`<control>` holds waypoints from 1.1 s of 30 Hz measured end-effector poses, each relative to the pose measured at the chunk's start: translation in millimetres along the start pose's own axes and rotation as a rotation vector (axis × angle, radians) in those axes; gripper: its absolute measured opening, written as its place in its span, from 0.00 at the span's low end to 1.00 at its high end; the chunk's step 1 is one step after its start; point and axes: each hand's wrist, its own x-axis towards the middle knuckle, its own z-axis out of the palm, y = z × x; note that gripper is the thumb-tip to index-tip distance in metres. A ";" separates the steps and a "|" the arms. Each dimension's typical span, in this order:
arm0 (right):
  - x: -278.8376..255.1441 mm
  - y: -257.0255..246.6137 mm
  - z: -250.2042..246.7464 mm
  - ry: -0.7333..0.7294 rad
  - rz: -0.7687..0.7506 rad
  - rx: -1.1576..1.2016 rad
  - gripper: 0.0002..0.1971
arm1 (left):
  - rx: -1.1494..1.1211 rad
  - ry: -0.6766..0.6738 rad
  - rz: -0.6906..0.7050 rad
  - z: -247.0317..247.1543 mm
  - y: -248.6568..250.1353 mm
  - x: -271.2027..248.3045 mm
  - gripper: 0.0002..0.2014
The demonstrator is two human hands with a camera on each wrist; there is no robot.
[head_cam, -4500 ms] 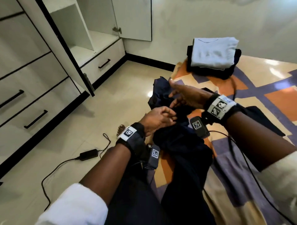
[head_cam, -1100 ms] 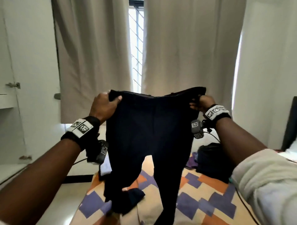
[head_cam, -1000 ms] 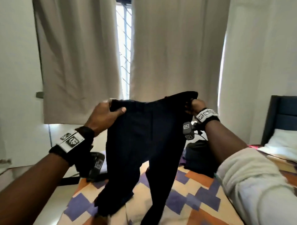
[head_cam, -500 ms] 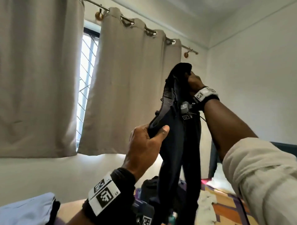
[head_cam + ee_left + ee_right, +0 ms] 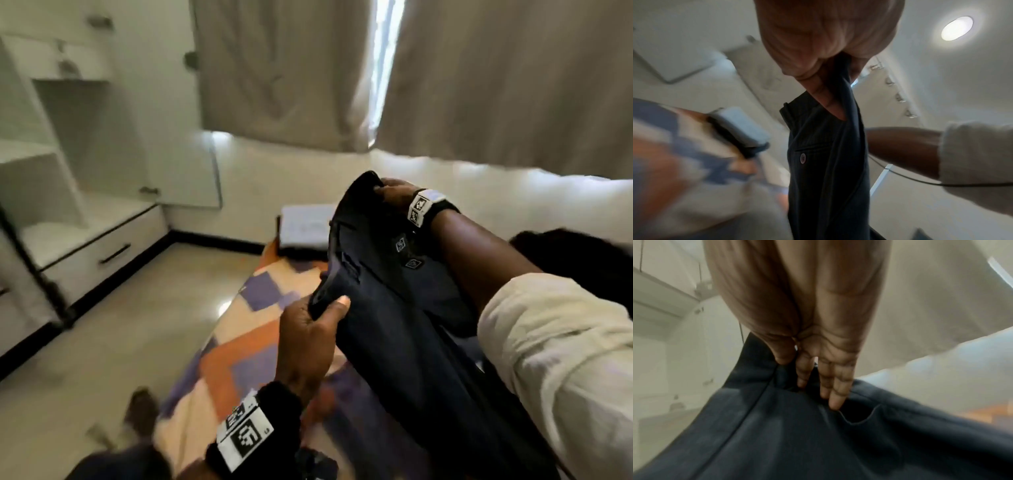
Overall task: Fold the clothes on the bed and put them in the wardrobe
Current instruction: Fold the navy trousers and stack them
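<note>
I hold dark navy trousers (image 5: pixel 387 308) folded lengthwise over the patterned bed (image 5: pixel 236 346). My left hand (image 5: pixel 308 329) pinches the near end of the waistband, thumb on top; the left wrist view shows the fingers (image 5: pixel 824 95) clamped on the dark cloth (image 5: pixel 828 162) with its back-pocket button. My right hand (image 5: pixel 394 190) grips the far end of the waistband, higher up; in the right wrist view its fingers (image 5: pixel 830 382) press into the cloth (image 5: pixel 818 443). The legs hang down toward my lap. The open white wardrobe (image 5: pixel 68 178) stands at the left.
A folded stack, pale blue garment on a dark one (image 5: pixel 305 228), lies at the bed's far corner. Another dark garment (image 5: pixel 575 260) lies behind my right arm. Beige floor (image 5: pixel 113 335) separates bed and wardrobe. Curtains (image 5: pixel 479 75) hang behind.
The two halves of the waistband were brought together, and the trousers came down from held high to chest level over the bed. My view swung down and left toward the wardrobe.
</note>
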 end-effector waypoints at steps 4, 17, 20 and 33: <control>15.9 66.5 144.7 -0.189 0.123 -0.090 0.05 | 0.210 0.218 -0.276 -102.7 -85.2 -13.1 0.11; 47.6 52.3 253.6 -0.172 0.103 0.047 0.09 | 0.192 0.675 -0.632 -215.9 -158.1 -4.3 0.12; 22.5 68.2 259.6 -0.361 0.075 -0.306 0.28 | 0.228 0.683 -0.704 -215.1 -170.7 -4.2 0.18; -157.8 154.8 161.9 0.044 -0.033 -0.272 0.14 | 0.894 -0.482 -0.162 -36.9 -152.3 17.9 0.11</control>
